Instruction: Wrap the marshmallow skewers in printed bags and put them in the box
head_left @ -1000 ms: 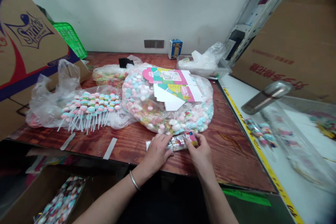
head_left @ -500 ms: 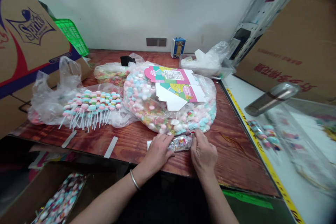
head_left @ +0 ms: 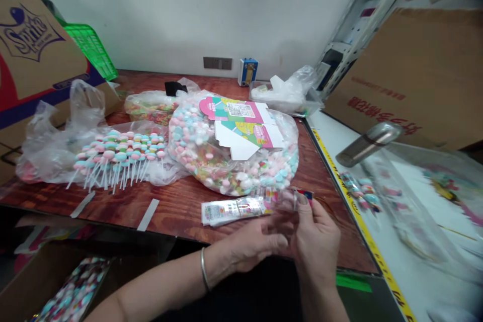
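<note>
- The right hand (head_left: 317,234), low and right of centre in the frame, was raised just above the table's near edge, its fingers pinched on the right end of a clear candy packet (head_left: 287,198).
- The left hand (head_left: 251,244), just left of it, lay half curled with fingertips toward the same packet; whether it gripped the wrapper could not be told, as that part was blurred.
- A flat strip of printed packets (head_left: 232,209) lay on the wooden table (head_left: 181,206) just left of the hands, near the front edge.
- Directly above it in the frame, a large clear bag of pastel candies (head_left: 211,156) sat with flattened pink-and-green cartons (head_left: 241,121) on top.
- To the left, lollipops (head_left: 116,153) were spread on plastic, their sticks pointing toward the near edge.
- Bare wood showed between the lollipops and the front edge, broken by two tape strips (head_left: 147,214).
- At the frame's right, a yellow-striped edge (head_left: 339,176) bordered the table, with a metal flask (head_left: 368,143) beyond it.
- A Sprite carton (head_left: 33,55) filled the upper left.
</note>
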### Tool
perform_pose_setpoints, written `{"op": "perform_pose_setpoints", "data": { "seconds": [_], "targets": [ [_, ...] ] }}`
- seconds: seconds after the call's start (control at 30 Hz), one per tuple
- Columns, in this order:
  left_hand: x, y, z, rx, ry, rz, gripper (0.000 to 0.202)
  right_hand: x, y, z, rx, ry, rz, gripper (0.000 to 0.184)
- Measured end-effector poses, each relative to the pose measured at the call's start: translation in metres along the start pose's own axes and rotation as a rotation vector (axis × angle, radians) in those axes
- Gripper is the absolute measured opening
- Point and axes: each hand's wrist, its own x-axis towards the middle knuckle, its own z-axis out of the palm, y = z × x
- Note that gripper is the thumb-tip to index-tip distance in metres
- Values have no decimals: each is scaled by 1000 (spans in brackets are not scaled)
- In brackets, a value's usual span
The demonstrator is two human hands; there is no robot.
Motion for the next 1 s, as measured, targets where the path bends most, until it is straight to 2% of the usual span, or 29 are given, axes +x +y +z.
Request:
{"op": "perform_pose_setpoints", "data": {
  "seconds": [0.07,0.13,0.23,0.37,0.5,0.6,0.7,0.77,0.9,1.0],
  "targets": [
    [11,0,10,-308,105,82,38,-9,2,-5,-31,-42,-28,36],
    [19,3,13,-400,281,197,34,-15,6,-12,-29,-109,-37,34],
    [21,8,9,-327,425,232,31,-20,15,-24,38,-222,39,36],
    [12,10,2,-137,521,206,27,-26,22,-32,-3,-276,83,28],
    [7,7,-1,-64,589,212,31,-32,17,-31,-101,-325,71,35],
    [6,4,-2,-111,627,182,36,-35,10,-30,-164,-303,-15,43],
    [6,2,-2,-231,531,143,36,-38,7,-32,-214,-289,-99,49],
    [7,1,-1,-334,483,128,32,-40,7,-36,-227,-286,-96,52],
    [8,6,-2,-567,523,127,30,-45,6,-47,-208,-162,-57,48],
    [12,9,-2,-644,537,120,31,-49,4,-53,-253,-32,-216,37]
  ]
}}
